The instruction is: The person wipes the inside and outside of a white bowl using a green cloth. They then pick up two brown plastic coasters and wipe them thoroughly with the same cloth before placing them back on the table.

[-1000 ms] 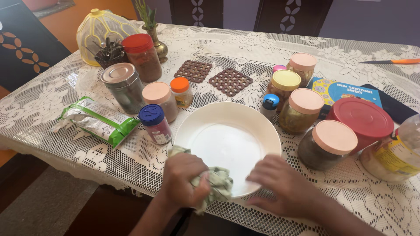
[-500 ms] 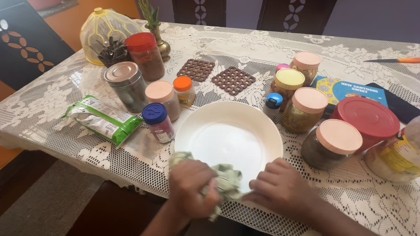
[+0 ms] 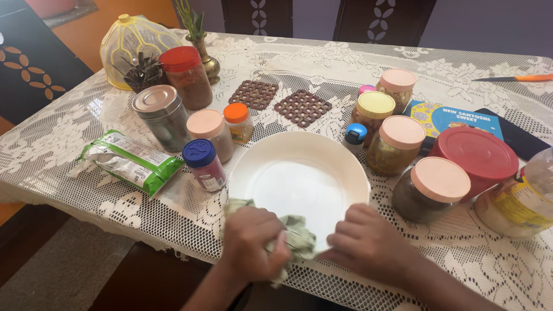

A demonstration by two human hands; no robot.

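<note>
A dining table (image 3: pixel 69 132) covered with a white lace tablecloth (image 3: pixel 489 270) fills most of the view. Beyond the table's far edge stand two dark wooden chairs (image 3: pixel 257 16), side by side, their backs pierced with pale leaf-shaped cutouts. Behind the chairs is a plain purple-grey wall (image 3: pixel 489 26). Past the table's far left corner, an orange wall (image 3: pixel 86 26) shows. To the left of the table stands a dark panel (image 3: pixel 29 63) with the same leaf pattern. Below the table's near left edge lies a grey-brown floor (image 3: pixel 57 270). Soft, even daylight falls across the tablecloth.
</note>
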